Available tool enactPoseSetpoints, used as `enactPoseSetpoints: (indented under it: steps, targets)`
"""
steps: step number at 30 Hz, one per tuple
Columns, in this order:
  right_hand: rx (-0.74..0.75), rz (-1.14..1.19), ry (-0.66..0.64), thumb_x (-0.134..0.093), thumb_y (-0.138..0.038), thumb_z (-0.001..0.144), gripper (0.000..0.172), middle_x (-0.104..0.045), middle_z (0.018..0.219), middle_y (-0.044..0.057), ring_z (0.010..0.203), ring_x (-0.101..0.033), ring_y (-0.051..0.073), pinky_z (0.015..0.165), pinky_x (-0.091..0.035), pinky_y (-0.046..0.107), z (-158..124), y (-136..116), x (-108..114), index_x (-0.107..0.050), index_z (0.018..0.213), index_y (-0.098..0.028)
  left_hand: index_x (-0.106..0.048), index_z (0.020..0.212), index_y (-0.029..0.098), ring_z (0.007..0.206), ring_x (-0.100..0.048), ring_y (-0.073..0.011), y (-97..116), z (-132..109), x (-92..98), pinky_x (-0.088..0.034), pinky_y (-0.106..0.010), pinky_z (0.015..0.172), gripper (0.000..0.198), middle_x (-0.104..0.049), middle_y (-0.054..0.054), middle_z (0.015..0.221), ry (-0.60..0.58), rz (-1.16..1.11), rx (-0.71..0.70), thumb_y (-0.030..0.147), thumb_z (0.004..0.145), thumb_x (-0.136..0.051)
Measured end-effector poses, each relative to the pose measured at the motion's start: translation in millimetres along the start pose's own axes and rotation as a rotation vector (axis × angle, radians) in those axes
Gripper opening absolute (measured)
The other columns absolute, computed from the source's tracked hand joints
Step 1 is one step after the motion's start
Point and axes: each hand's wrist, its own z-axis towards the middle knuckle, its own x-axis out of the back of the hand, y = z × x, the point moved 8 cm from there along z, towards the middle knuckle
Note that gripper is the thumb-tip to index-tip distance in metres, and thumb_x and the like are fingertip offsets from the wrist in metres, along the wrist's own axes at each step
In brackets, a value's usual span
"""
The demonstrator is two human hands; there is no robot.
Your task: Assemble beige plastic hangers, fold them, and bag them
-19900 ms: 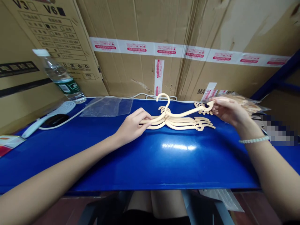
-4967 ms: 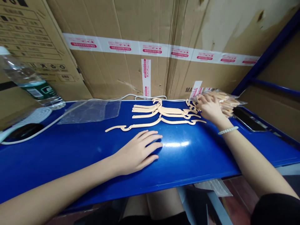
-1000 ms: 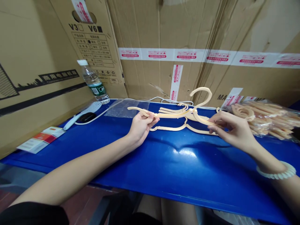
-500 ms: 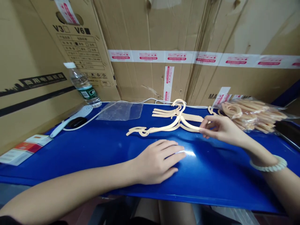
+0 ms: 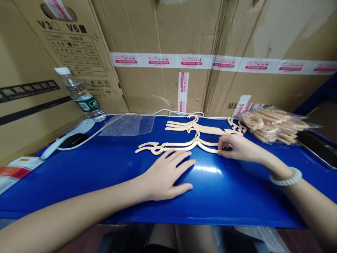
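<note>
- L hand (image 5: pixel 170 177): fingers spread, released, palm down at the desk (image 5: pixel 105 161); tips just beside near edge of front hangers (image 5: pixel 197 140), contact can't tell.
- R hand (image 5: pixel 238 147): fingers pinching R end of front hangers; one or both, can't tell.
- Same front hangers: overlapping pair, long axis approx. L–R, running left from R fingers, just beyond L fingertips; R tips hidden behind R hand.
- Rear hangers (image 5: pixel 210 130): beyond both hands' fingers; stacked, no. unclear.
- Bag w/ hanger parts (image 5: pixel 279 121): right of & beyond R fingers; contents hard to separate.

The left hand (image 5: pixel 166 176) is spread palm down, and the right hand (image 5: pixel 238 147) curls into a pinch.
</note>
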Motion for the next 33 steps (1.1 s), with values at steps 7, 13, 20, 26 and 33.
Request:
enactPoseSetpoints:
  steps: [7, 13, 20, 26, 33]
  targets:
    - [-0.024, -0.035, 0.044, -0.067, -0.029, 0.08, 0.01, -0.068, 0.075, 0.004, 0.065, -0.06, 0.018, 0.058, -0.042, 0.028, -0.4, 3.1, 6.1, -0.069, 0.083, -0.019, -0.051, 0.146, 0.02, 0.145, -0.039, -0.0392, -6.4, 1.3, -2.5, -0.028, -0.06, 0.119, 0.061, -0.048, -0.019, 0.154, 0.004, -0.036, 0.045, 0.053, 0.095, -0.058]
    - [-0.156, 0.011, -0.085, -0.062, -0.048, 0.083, 0.038, -0.067, 0.074, 0.004, 0.062, -0.06, 0.018, 0.059, -0.042, 0.028, -7.6, 24.3, 16.7, -0.071, 0.103, -0.017, -0.048, 0.147, 0.015, 0.146, -0.04, -0.0336, -33.2, 2.1, 0.3, -0.03, -0.057, 0.121, 0.051, -0.049, -0.016, 0.154, 0.052, 0.112, 0.149, 0.042, 0.103, -0.045]
    - [-0.197, -0.073, -0.169, -0.07, -0.054, 0.072, 0.051, -0.068, 0.1, 0.012, 0.082, -0.064, 0.025, 0.07, -0.046, 0.033, -11.8, 42.1, 16.3, -0.074, 0.106, -0.015, -0.056, 0.136, 0.009, 0.126, -0.056, -0.0329, -78.3, 2.3, 6.4, -0.049, -0.051, 0.106, 0.043, -0.061, -0.017, 0.137, 0.075, 0.242, 0.246, 0.033, 0.104, -0.042]
    - [-0.205, -0.023, -0.207, -0.065, -0.048, 0.076, 0.038, -0.071, 0.09, 0.009, 0.077, -0.064, 0.023, 0.069, -0.046, 0.032, -10.1, 41.5, 10.7, -0.071, 0.097, -0.017, -0.063, 0.127, 0.013, 0.111, -0.061, -0.0305, -79.0, 3.0, 7.7, -0.054, -0.047, 0.092, 0.035, -0.066, -0.014, 0.121, 0.032, 0.239, 0.24, 0.031, 0.104, -0.042]
    - [-0.218, -0.003, -0.186, -0.064, -0.043, 0.078, 0.032, -0.07, 0.078, 0.006, 0.072, -0.064, 0.022, 0.066, -0.045, 0.031, -9.3, 43.0, 10.0, -0.071, 0.094, -0.017, -0.063, 0.124, 0.014, 0.109, -0.062, -0.029, -77.7, 2.2, 6.4, -0.054, -0.046, 0.093, 0.031, -0.066, -0.013, 0.119, 0.04, 0.244, 0.244, 0.027, 0.104, -0.043]
